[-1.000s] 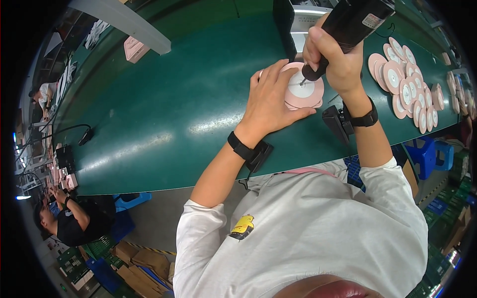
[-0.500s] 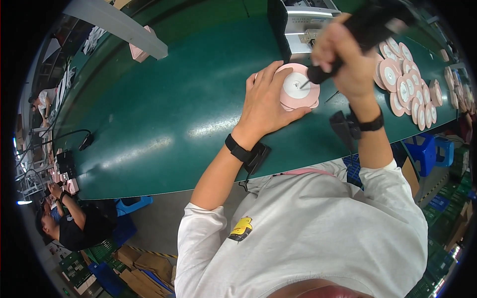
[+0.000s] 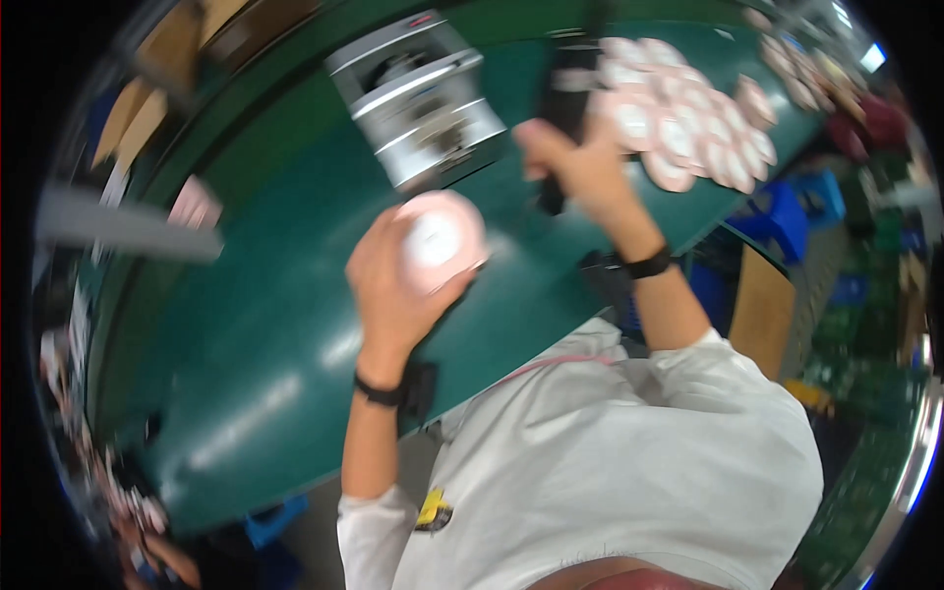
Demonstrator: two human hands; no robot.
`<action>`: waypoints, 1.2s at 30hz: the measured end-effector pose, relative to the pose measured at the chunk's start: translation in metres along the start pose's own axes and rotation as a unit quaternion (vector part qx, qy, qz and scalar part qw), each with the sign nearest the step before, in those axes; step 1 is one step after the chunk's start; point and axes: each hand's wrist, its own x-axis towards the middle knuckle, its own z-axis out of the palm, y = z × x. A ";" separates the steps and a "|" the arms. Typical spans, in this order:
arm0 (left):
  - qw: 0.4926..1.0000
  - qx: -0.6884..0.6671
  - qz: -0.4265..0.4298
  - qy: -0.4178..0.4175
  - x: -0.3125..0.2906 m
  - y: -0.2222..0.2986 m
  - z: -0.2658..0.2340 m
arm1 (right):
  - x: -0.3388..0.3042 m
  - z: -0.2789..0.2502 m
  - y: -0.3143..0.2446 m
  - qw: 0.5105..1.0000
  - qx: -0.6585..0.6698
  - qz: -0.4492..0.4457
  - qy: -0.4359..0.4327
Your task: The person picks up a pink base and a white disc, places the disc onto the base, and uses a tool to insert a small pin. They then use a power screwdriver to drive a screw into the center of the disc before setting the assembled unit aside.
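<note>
Head view was badly smeared by motion, so fine detail stayed uncertain. The left hand [image 3: 393, 285] cupped a round pink disc [image 3: 441, 241] with a pale centre, its fingers curled around the near and left edge of the rim, and the disc sat lifted or tilted just above the green worktop [image 3: 256, 324] rather than lying flat on it. The right hand [image 3: 580, 162] was closed, fingers wrapped tight, around a dark handheld tool [image 3: 565, 98] raised to the right of the disc and clear of it. Beyond both hands stood a grey metal machine [image 3: 423, 93], and a spread of similar pink discs [image 3: 688, 123] lay at the far right of the worktop. The grip on the disc looked like an edge hold only, so a quick turn of the wrist could have let it slip and drop on the worktop or roll off the near edge. The tool's tip hung close to the laid-out discs and possibly above them; a careless swing could have knocked or scratched them. With the head moving so fast, either hand could also have struck the machine's corner.
</note>
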 end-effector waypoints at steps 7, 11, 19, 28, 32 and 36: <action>0.996 0.024 -0.027 -0.079 -0.008 0.008 -0.011 | -0.004 -0.073 0.019 0.995 0.041 -0.060 -0.063; 0.992 0.025 -0.055 -0.112 -0.010 0.009 -0.021 | -0.010 -0.133 0.030 0.999 -0.003 -0.046 0.022; 0.986 -0.067 -0.127 0.086 -0.044 0.011 -0.081 | -0.024 -0.280 0.058 0.926 -0.259 -0.062 0.266; 0.947 0.103 -0.285 0.108 -0.088 0.007 -0.121 | 0.046 -0.566 0.143 0.819 -0.476 0.007 0.321; 0.944 0.152 -0.291 0.030 -0.075 -0.026 -0.108 | 0.110 -0.670 0.203 0.794 -0.548 0.004 0.263; 0.942 0.164 -0.287 0.064 -0.069 -0.048 -0.102 | 0.175 -0.739 0.181 0.744 -0.568 0.164 0.310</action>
